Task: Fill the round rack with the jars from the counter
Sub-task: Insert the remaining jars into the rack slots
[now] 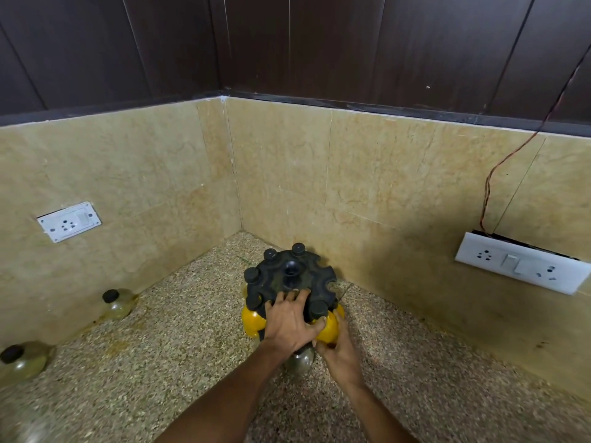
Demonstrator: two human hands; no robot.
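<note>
While two jars [120,303] wait — five racked.

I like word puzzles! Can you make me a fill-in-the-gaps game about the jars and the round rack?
1. The lids on the jars in the rack are ____.
2. The right hand holds a jar coloured ____.
3. The left hand rests on top of the ____.
4. The number of jars by the left wall is ____.

Missing words: black; yellow; rack; two

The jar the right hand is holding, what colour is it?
Yellow jar with a black cap, seen in the head view.
</note>
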